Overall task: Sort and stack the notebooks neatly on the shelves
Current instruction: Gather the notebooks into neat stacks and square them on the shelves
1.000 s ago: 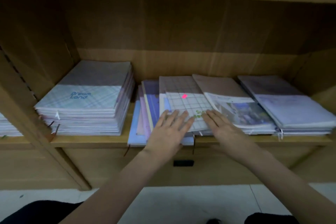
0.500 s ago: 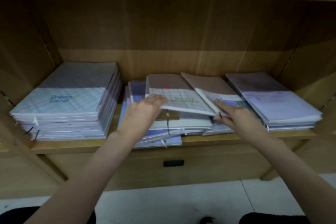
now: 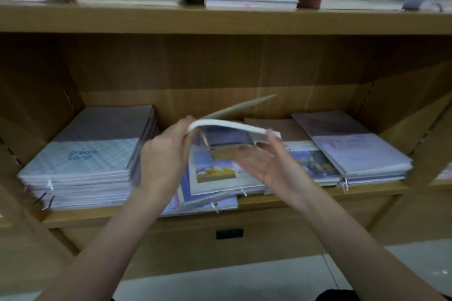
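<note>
Head view: wooden shelf, left hand gripping raised notebook, right hand released.

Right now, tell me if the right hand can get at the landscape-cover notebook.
Probably yes. The right hand is open just above the landscape-cover notebook, which lies uncovered since the left hand holds the lifted notebook up.

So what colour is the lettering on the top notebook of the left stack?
Blue lettering on a pale plaid cover, seen in the head view.
</note>
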### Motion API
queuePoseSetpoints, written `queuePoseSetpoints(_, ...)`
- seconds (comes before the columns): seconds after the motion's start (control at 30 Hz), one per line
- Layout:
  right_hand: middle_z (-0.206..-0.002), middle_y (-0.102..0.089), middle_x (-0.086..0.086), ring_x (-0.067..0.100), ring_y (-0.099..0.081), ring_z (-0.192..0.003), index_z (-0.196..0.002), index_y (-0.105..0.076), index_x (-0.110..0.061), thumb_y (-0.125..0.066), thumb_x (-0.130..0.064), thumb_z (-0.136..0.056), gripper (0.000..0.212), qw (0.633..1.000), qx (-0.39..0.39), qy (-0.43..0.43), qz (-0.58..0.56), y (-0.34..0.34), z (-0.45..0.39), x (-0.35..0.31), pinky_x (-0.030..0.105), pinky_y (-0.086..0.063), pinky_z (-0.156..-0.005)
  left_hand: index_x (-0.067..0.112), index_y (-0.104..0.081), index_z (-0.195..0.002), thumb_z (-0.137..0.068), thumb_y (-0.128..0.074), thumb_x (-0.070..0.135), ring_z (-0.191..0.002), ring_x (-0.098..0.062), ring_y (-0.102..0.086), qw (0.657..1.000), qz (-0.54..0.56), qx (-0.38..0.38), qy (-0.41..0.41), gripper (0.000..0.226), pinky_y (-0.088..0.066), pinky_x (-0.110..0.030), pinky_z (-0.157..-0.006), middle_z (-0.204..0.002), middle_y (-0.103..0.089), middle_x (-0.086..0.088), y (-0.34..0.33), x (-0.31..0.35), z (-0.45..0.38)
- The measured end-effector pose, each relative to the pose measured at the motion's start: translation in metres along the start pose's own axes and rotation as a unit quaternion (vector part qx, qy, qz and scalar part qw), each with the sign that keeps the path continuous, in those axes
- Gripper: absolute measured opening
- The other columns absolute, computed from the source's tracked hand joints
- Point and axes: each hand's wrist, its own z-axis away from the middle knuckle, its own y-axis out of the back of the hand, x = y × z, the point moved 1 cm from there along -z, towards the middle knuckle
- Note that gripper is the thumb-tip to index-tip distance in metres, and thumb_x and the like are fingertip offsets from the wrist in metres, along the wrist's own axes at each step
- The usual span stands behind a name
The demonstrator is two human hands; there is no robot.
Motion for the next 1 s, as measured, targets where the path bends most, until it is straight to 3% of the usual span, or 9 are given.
queuePoseSetpoints(0.13, -0.118, -0.059, 0.024, 0.032, -0.064, -0.103, -0.124, -0.045, 0.003, -0.057, -0.009, -0.090, 0.037, 0.985, 0.128, 0.105, -0.050, 0.004, -0.011, -0.031, 0.035, -0.059, -0.071, 0.009, -0.063, -0.110, -0.082, -0.058, 0.010, -0.094, -0.022, -0.069, 0.984, -0.063, 0.015, -0.168, 0.028, -0.058, -0.030, -0.055, -0.111, -0.069, -0.008, -0.024, 0.015, 0.016)
queuePoseSetpoints(0.27, -0.120, -0.057, 0.025, 0.031, -0.065, -0.102, -0.135, -0.033, 0.000, -0.053, 0.000, -0.090, 0.049, 0.963, 0.191, 0.183, -0.042, 0.032, -0.007, -0.056, 0.036, -0.058, -0.073, 0.008, -0.069, -0.107, -0.054, -0.085, -0.005, -0.096, -0.019, -0.068, 0.988, -0.017, -0.046, -0.143, 0.057, -0.058, -0.027, -0.058, -0.110, -0.069, -0.007, -0.053, 0.047, 0.001)
queuePoseSetpoints(0.43, -0.127, -0.049, 0.021, 0.030, -0.054, -0.101, -0.138, -0.027, 0.000, -0.051, 0.000, -0.093, 0.052, 0.902, 0.387, 0.072, 0.178, 0.080, 0.007, -0.054, 0.041, -0.049, -0.085, 0.015, -0.048, -0.132, -0.096, -0.046, 0.029, -0.114, -0.028, -0.053, 0.926, -0.065, -0.362, -0.083, 0.039, -0.048, -0.036, -0.087, -0.132, -0.050, -0.009, -0.085, 0.078, 0.001)
queuePoseSetpoints(0.5, -0.134, -0.044, 0.021, 0.034, -0.048, -0.114, -0.137, -0.030, -0.001, -0.059, -0.014, -0.090, 0.057, 0.824, 0.409, -0.024, 0.392, 0.091, 0.006, -0.045, 0.046, -0.042, -0.095, 0.014, -0.044, -0.134, -0.098, -0.038, 0.033, -0.123, -0.027, -0.043, 0.901, -0.087, -0.424, -0.036, 0.041, -0.039, -0.035, -0.094, -0.138, -0.044, -0.010, -0.083, 0.054, 0.018)
queuePoseSetpoints(0.6, -0.148, -0.020, 0.028, 0.042, -0.018, -0.137, -0.140, -0.032, -0.015, -0.059, -0.045, -0.086, 0.068, 0.633, 0.366, -0.090, 0.677, 0.082, -0.002, -0.030, 0.047, -0.023, -0.110, 0.027, -0.011, -0.150, -0.098, -0.034, 0.045, -0.145, -0.020, -0.004, 0.874, -0.084, -0.478, -0.023, 0.060, -0.009, -0.037, -0.116, -0.158, -0.004, 0.000, -0.071, 0.012, 0.044)
queuePoseSetpoints(0.73, -0.149, 0.014, 0.035, 0.050, 0.016, -0.138, -0.146, -0.023, -0.023, -0.039, -0.067, -0.087, 0.075, 0.443, 0.318, -0.039, 0.837, 0.063, -0.009, -0.007, 0.061, -0.003, -0.110, 0.031, 0.025, -0.141, -0.098, -0.038, 0.041, -0.145, -0.023, 0.012, 0.860, -0.183, -0.470, -0.082, 0.078, 0.002, -0.040, -0.116, -0.156, 0.017, -0.003, -0.067, 0.000, 0.061)
queuePoseSetpoints(0.83, -0.148, 0.023, 0.031, 0.053, 0.020, -0.135, -0.149, -0.015, -0.024, -0.030, -0.072, -0.086, 0.080, 0.367, 0.316, -0.024, 0.875, 0.055, -0.004, -0.012, 0.066, -0.002, -0.108, 0.025, 0.037, -0.129, -0.101, -0.037, 0.022, -0.144, -0.032, 0.006, 0.866, -0.244, -0.424, -0.106, 0.079, -0.005, -0.043, -0.116, -0.156, 0.015, -0.015, -0.073, 0.004, 0.069)
queuePoseSetpoints(0.9, -0.149, 0.024, 0.029, 0.054, 0.021, -0.134, -0.150, -0.012, -0.026, -0.026, -0.073, -0.086, 0.081, 0.351, 0.303, 0.016, 0.886, 0.052, -0.003, -0.011, 0.066, -0.001, -0.108, 0.020, 0.038, -0.128, -0.100, -0.032, 0.011, -0.144, -0.037, 0.004, 0.859, -0.263, -0.424, -0.113, 0.075, -0.008, -0.045, -0.116, -0.154, 0.014, -0.020, -0.073, 0.005, 0.073)
queuePoseSetpoints(1.0, -0.154, 0.020, 0.018, 0.047, 0.017, -0.139, -0.149, -0.007, -0.036, -0.017, -0.070, -0.088, 0.071, 0.437, 0.166, 0.046, 0.883, 0.048, -0.013, 0.011, 0.063, 0.005, -0.109, 0.015, 0.038, -0.127, -0.100, -0.028, 0.008, -0.143, -0.041, 0.001, 0.852, -0.275, -0.431, -0.117, 0.072, -0.011, -0.046, -0.115, -0.153, 0.013, -0.025, -0.067, 0.004, 0.079)
